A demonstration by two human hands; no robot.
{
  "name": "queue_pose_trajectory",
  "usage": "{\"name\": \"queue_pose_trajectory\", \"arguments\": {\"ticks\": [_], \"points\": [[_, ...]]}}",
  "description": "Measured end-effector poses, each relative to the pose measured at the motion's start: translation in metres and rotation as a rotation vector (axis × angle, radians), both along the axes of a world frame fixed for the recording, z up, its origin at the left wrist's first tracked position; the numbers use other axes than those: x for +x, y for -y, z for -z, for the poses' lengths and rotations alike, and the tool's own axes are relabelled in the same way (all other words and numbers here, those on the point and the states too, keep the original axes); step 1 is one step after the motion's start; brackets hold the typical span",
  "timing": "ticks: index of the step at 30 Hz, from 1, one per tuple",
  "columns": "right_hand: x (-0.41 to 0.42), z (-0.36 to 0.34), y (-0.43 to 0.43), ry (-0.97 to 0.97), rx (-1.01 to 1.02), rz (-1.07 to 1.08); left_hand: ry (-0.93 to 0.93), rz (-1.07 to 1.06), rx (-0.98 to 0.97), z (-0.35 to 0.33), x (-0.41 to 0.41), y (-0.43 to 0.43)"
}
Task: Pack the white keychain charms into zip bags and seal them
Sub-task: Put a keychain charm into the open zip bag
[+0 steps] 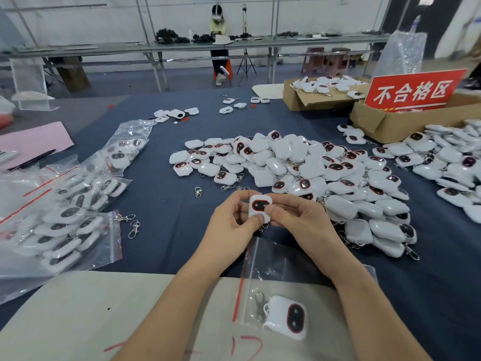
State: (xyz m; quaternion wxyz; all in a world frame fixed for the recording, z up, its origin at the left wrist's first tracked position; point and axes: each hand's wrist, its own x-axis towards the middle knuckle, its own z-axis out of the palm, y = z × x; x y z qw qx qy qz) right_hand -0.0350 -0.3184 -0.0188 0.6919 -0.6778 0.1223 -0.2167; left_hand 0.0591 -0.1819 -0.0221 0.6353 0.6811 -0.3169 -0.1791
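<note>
Both hands hold one white keychain charm (pixel 259 206) with a dark, red-rimmed oval face above the blue table. My left hand (pixel 231 222) pinches its left and lower edge; my right hand (pixel 291 217) pinches its right side. Its clasp hangs hidden below the fingers. Under my forearms lies a clear zip bag (pixel 263 280) with a red seal line, and one charm (pixel 289 316) with a metal clasp sits inside it. A big heap of loose charms (pixel 312 173) spreads just beyond and right of my hands.
Filled zip bags (pixel 65 217) pile up at the left. Loose metal clasps (pixel 134 225) lie near them. Cardboard boxes (pixel 390 123) with a red sign (pixel 413 91) stand at the back right. A beige board (pixel 78 316) covers the near edge. A person (pixel 218 43) sits far behind.
</note>
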Motion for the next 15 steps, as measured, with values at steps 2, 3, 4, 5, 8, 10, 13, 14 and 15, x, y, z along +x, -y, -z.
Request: {"name": "queue_pose_trajectory", "arguments": {"ticks": [2, 3, 4, 5, 8, 10, 13, 14, 15], "points": [[0.000, 0.000, 0.000, -0.011, -0.009, 0.000, 0.004, -0.003, 0.006, 0.002, 0.001, 0.000], [0.000, 0.000, -0.001, -0.013, -0.009, 0.000, 0.010, -0.003, 0.008, 0.002, 0.001, 0.000], [0.000, 0.000, -0.001, -0.013, -0.006, -0.002, 0.016, -0.001, 0.010, 0.002, 0.001, 0.000], [0.000, 0.000, -0.001, -0.011, -0.004, -0.005, 0.021, 0.001, 0.011, 0.002, 0.001, 0.000], [0.001, 0.000, -0.001, 0.004, 0.012, -0.009, 0.000, -0.006, -0.004, 0.000, 0.000, 0.000], [0.001, 0.001, -0.001, 0.012, 0.024, 0.019, -0.007, -0.034, -0.010, -0.001, -0.001, 0.001], [0.004, 0.003, -0.001, 0.019, 0.053, 0.074, 0.061, -0.051, -0.007, -0.001, -0.005, 0.001], [0.004, 0.004, 0.000, 0.027, 0.069, 0.081, 0.113, -0.037, 0.011, -0.001, -0.007, 0.001], [0.003, 0.005, 0.001, 0.036, 0.082, 0.077, 0.188, -0.026, 0.044, -0.001, -0.009, 0.001]]}}
